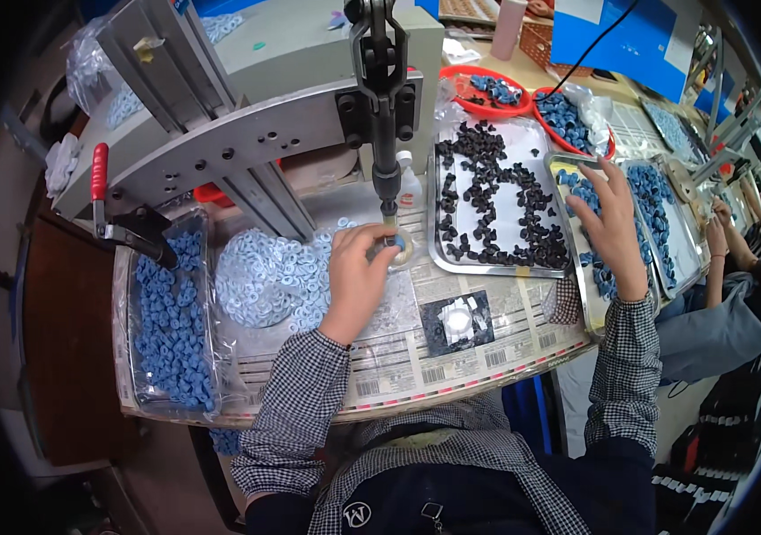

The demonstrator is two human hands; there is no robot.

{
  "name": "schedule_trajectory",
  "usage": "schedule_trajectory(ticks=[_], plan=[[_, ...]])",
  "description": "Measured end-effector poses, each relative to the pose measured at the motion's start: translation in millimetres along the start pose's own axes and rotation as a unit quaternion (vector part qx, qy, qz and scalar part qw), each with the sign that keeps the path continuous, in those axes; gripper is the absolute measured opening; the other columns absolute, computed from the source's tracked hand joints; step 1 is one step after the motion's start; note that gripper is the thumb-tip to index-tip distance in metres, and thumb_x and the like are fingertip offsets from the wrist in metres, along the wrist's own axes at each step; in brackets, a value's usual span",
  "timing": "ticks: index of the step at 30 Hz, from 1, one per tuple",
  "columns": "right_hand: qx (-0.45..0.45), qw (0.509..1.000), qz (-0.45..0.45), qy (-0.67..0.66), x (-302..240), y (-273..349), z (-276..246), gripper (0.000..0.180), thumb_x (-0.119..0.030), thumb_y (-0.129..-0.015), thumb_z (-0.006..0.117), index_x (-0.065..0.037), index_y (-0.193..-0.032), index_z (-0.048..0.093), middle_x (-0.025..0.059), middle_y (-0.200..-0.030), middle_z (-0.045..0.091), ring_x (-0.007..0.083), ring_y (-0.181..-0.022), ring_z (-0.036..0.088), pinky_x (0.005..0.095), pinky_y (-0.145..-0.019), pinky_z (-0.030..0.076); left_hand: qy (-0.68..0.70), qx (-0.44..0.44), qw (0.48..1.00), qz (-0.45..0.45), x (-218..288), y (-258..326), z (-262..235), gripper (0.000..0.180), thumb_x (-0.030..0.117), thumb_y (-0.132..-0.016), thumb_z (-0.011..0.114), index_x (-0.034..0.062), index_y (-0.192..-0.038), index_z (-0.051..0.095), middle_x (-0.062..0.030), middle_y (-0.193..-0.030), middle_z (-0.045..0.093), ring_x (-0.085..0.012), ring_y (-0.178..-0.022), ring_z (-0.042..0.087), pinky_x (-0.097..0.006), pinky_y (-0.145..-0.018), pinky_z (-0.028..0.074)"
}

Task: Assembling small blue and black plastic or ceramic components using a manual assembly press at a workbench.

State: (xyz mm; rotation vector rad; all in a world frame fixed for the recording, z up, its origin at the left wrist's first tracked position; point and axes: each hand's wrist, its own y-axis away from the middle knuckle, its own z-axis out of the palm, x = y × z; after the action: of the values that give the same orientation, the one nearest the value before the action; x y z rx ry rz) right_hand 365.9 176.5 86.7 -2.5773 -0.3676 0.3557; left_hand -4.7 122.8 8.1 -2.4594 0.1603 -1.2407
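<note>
At the centre of the frame the left hand (358, 267) pinches a small blue part (395, 241) between its fingertips, directly under the tip of the press rod (386, 178) that hangs from the grey press frame (246, 143). Just left of that hand lies a heap of pale blue rings (264, 276) on the desk (452, 352). At the right of the frame the right hand (617, 227) lies spread, fingers apart, flat on blue parts in a narrow metal tray (587, 308), gripping nothing that shows. Between the hands sits a wider metal tray (496, 201) scattered with black parts (487, 178). At lower left, a clear tray (131, 357) holds darker blue parts (171, 330).
</note>
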Motion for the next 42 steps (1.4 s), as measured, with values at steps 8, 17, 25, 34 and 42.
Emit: schedule_trajectory(ticks=[8,17,25,34,42], plan=[[0.042,0.965,-0.185,-0.180,-127,-74,-39,0.044,-0.023,-0.091,0.072,-0.008,-0.132,0.063,0.0164,-0.139,0.055,0.0343,-0.132,0.050,0.0436,-0.109,0.040,-0.185,-0.009,0.971,0.151,11,7,-3,0.034,0.013,-0.083,0.074,0.0069,-0.116,0.069,-0.0104,-0.113,0.069,-0.0329,-0.108,0.057,-0.042,-0.093,0.045],[-0.075,0.766,-0.116,-0.627,-233,-179,-78,0.061,-0.022,-0.097,0.066,0.006,-0.144,0.040,0.0183,-0.121,0.059,0.0190,-0.104,0.062,0.0301,-0.087,0.055,-0.096,-0.018,0.993,0.067,4,7,6,0.058,0.020,-0.087,0.074,-0.0006,-0.136,0.052,-0.0139,-0.118,0.067,-0.0328,-0.111,0.059,-0.044,-0.099,0.043],[0.022,0.762,-0.319,-0.563,-265,-53,-92,0.031,-0.029,-0.078,0.082,-0.011,-0.097,0.065,0.0045,-0.089,0.064,0.0249,-0.093,0.066,0.0531,-0.095,0.042,0.015,-0.073,0.996,0.045,25,4,-13,0.046,0.019,-0.087,0.072,0.0003,-0.127,0.059,-0.0171,-0.117,0.067,-0.0350,-0.108,0.062,-0.044,-0.095,0.047],[0.136,0.753,-0.311,-0.563,-225,-16,-24,0.045,-0.043,-0.086,0.073,-0.007,-0.112,0.071,0.0120,-0.115,0.066,0.0342,-0.123,0.059,0.0562,-0.117,0.027,-0.051,-0.108,0.992,0.044,52,-5,-27,0.041,0.014,-0.086,0.071,-0.0006,-0.123,0.061,-0.0195,-0.118,0.067,-0.0365,-0.110,0.063,-0.043,-0.095,0.049],[-0.090,0.972,0.048,-0.213,-46,-42,55,0.015,-0.011,-0.090,0.069,-0.002,-0.102,0.072,0.0136,-0.091,0.073,0.0242,-0.082,0.071,0.0331,-0.077,0.054,-0.022,-0.040,0.999,-0.029,32,16,-75,0.041,0.008,-0.087,0.070,-0.0017,-0.126,0.062,-0.0180,-0.120,0.068,-0.0332,-0.114,0.064,-0.042,-0.099,0.049]])
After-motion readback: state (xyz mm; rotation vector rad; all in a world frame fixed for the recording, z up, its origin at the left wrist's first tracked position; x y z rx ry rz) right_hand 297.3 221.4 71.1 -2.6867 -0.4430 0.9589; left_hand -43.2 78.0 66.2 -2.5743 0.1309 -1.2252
